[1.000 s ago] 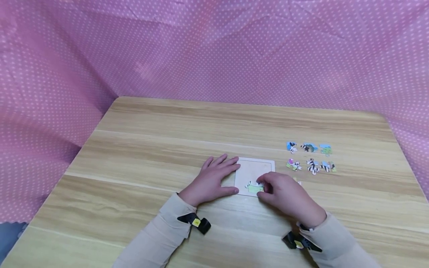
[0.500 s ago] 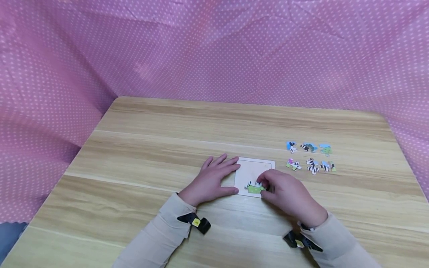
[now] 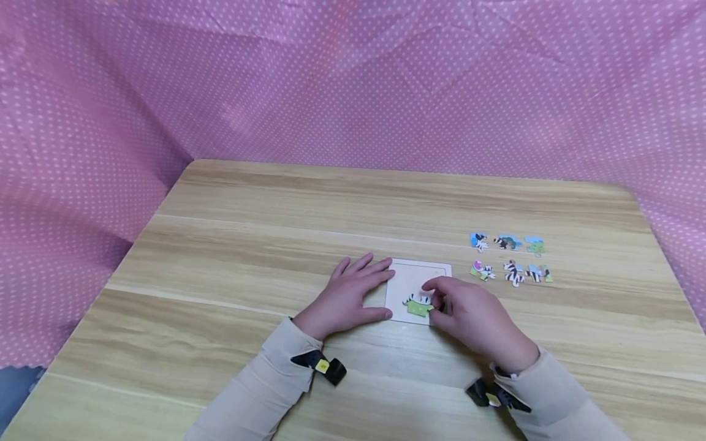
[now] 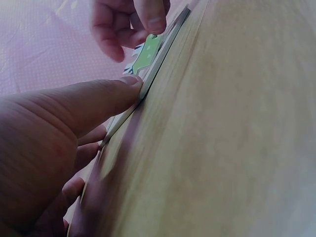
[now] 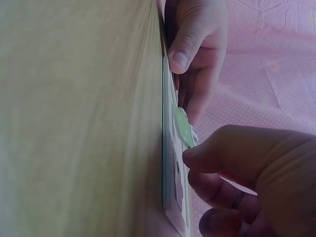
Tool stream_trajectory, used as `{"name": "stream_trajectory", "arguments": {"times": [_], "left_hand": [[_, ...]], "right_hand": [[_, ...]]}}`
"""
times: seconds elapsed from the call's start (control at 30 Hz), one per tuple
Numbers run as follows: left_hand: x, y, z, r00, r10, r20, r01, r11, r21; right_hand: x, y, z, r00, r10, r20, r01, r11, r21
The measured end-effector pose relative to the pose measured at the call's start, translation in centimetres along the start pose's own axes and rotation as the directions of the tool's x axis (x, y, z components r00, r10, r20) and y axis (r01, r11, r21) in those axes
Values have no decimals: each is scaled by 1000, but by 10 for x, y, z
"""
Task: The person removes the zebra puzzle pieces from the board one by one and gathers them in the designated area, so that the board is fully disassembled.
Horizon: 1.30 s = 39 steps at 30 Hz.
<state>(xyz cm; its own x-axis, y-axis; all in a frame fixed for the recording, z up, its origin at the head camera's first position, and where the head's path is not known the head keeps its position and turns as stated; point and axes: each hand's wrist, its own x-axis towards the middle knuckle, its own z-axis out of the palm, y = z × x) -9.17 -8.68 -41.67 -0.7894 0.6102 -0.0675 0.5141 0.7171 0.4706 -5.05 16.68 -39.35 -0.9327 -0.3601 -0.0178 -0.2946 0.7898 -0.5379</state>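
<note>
Sitting on the wooden table (image 3: pixel 248 245), the pale puzzle tray (image 3: pixel 410 278) has the left hand (image 3: pixel 347 300) lying flat against its left edge, fingers straight and relaxed. Right hand (image 3: pixel 474 318) pinches a green zebra piece (image 3: pixel 419 305) at the tray's near edge. Six loose pieces (image 3: pixel 510 258) sit off to the right, well apart.

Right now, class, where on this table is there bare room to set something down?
Bare wood lies across the far table beyond the puzzle tray, and left of the left hand. Crowded: the tray under both hands, and the loose pieces on its right.
</note>
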Motion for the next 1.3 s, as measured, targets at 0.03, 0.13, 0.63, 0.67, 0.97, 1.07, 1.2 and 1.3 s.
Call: {"name": "stream_trajectory", "arguments": {"times": [0.03,0.13,0.63,0.67,0.97,1.07,1.2,1.3], "left_hand": [[0,0,0,1000,-3,3,3,1000,0],[0,0,0,1000,-5,3,5,1000,-4],[1,0,-1,1000,3,5,-3,1000,-10],[1,0,-1,1000,3,4,-3,1000,-12],[0,-2,0,1000,5,-8,-5,1000,-11],[0,-3,1,1000,7,-10,-8,1000,-9],[0,-2,1,1000,12,-12,-12,1000,-12],[0,-2,1,1000,14,-15,-14,1000,-13]], "right_hand": [[0,0,0,1000,8,3,-8,1000,9],[0,1,-1,1000,29,7,-30,999,34],[-12,13,-7,996,49,-71,-43,996,83],[-13,15,-8,996,52,-73,-46,995,84],[-23,29,-20,993,68,-96,-60,994,87],[-27,36,-24,991,94,-94,-84,991,104],[-35,47,-28,988,115,-104,-102,987,123],[-40,55,-30,985,97,-140,-81,990,117]]}}
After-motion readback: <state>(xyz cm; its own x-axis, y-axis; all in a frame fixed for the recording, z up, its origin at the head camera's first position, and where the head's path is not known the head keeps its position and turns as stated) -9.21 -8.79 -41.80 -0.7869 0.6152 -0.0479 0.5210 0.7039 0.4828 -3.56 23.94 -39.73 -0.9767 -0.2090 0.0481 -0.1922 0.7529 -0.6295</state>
